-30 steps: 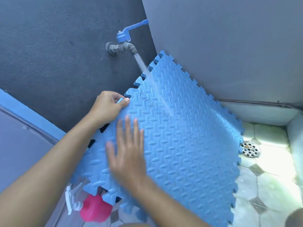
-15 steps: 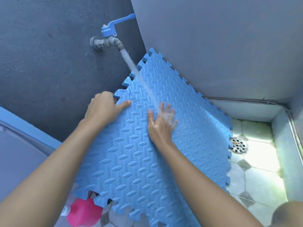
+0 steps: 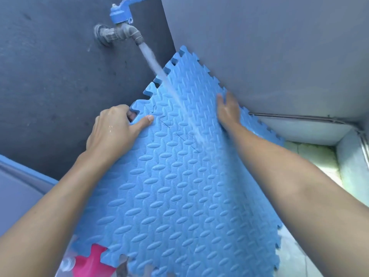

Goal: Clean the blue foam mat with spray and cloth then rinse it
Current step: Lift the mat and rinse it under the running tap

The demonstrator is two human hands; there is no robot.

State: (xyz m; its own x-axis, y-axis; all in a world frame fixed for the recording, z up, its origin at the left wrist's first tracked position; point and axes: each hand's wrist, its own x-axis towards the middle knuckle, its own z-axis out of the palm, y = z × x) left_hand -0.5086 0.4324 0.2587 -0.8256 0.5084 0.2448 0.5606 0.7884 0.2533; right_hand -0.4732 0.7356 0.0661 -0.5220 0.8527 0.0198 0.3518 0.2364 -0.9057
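Head camera is looking down on a blue foam mat (image 3: 179, 196) that is standing tilted in a corner, its top edge leaning where the dark wall (image 3: 50, 76) is meeting the grey wall (image 3: 279, 47), its bottom edge down near the tiled floor (image 3: 295, 256). A blue-handled tap (image 3: 121, 33) on the dark wall is running, and the stream of water (image 3: 153, 62) is striking the mat's upper part and sliding down its patterned face.

The left hand (image 3: 111, 132) is gripping the mat's notched left edge, thumb lying across the front and fingers curling round behind. The right hand (image 3: 228, 110) is lying flat on the mat at its upper right edge, close against the grey wall, fingers straight and holding nothing.

A second ago the right hand was rubbing low on the face; half a second ago it was in the middle, right under the stream; now it is reaching the far upper edge. The left hand is keeping its hold at the same edge throughout. This sweep is suggesting that the rinse, the task's last step, is well under way, with the hand spreading water over the whole face.

A pink bottle (image 3: 89, 262) is partly showing on the floor behind the mat's lower left corner. No cloth is showing in view
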